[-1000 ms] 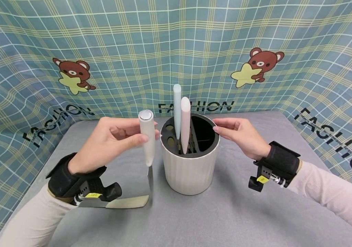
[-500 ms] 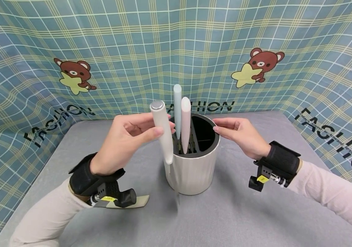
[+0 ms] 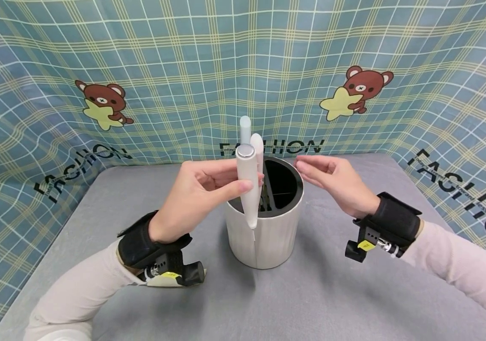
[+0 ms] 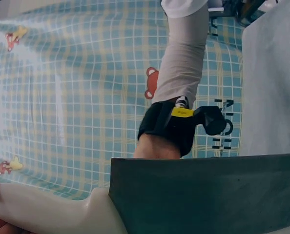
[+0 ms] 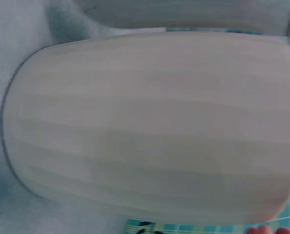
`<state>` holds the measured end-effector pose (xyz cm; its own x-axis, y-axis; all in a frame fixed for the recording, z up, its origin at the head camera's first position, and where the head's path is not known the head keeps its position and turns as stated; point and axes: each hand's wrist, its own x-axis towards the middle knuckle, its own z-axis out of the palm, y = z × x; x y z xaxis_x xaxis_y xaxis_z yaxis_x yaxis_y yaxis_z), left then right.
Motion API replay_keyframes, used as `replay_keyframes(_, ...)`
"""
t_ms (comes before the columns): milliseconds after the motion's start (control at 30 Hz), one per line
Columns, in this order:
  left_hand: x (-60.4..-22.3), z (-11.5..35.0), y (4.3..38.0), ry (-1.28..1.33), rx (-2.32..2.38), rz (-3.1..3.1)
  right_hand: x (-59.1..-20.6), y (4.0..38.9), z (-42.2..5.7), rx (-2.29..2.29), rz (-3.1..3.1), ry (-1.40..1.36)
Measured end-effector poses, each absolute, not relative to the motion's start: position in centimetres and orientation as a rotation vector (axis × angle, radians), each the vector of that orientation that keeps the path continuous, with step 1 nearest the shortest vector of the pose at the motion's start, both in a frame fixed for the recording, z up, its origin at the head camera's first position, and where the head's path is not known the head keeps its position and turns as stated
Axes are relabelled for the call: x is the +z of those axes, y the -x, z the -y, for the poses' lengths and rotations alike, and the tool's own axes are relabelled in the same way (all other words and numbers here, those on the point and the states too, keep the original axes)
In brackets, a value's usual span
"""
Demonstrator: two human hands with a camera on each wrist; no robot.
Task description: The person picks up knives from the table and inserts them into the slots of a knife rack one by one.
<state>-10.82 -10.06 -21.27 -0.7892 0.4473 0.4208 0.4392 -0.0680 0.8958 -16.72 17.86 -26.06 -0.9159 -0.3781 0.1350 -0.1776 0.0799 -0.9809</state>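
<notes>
My left hand (image 3: pixel 208 194) grips a knife (image 3: pixel 248 189) by its white handle, thumb on the near side. Its blade points down in front of the white ribbed knife holder (image 3: pixel 274 239). In the left wrist view the broad grey blade (image 4: pixel 203 192) spans the lower part; in the right wrist view the blade (image 5: pixel 198 12) runs beside the holder wall. Out of the holder's black slotted top stand a light blue handle (image 3: pixel 245 126) and a pale pink handle (image 3: pixel 257 142), both partly hidden. My right hand (image 3: pixel 336 180), fingers loosely extended, is beside the holder's right rim.
A second knife with a cream handle (image 3: pixel 163 282) lies on the grey cloth (image 3: pixel 311 303), mostly hidden under my left wrist. A checked curtain (image 3: pixel 183 71) with printed bears hangs behind and at both sides.
My left hand has carried the knife rightward, from left of the holder to in front of it. My right hand has lifted slightly at the rim.
</notes>
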Motion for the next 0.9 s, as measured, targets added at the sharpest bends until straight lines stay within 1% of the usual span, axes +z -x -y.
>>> replay_keyframes(167, -21.3, 9.6, 10.9, -1.015, 2.064, -2.129, -24.0, 15.8, -17.6, -2.241, -2.025, 0.720)
replay_keyframes(267, -21.4, 9.4, 10.8, -1.002, 2.060, -2.133, -22.9, 14.9, -17.5, -2.260, -1.987, 0.854)
replay_keyframes(433, -21.3, 9.1, 10.8, -1.008, 2.056, -2.151, -22.2, 13.4, -16.7, -2.072, -2.044, 0.955)
replay_keyframes(667, -21.4, 8.8, 10.7, -0.995, 2.070, -2.162, -23.6, 13.0, -15.1, -1.803, -2.116, 0.983)
replay_keyframes(900, -21.6, 8.3, 10.8, -0.982, 2.031, -2.157, -24.2, 12.5, -13.9, -1.743, -2.030, 1.026)
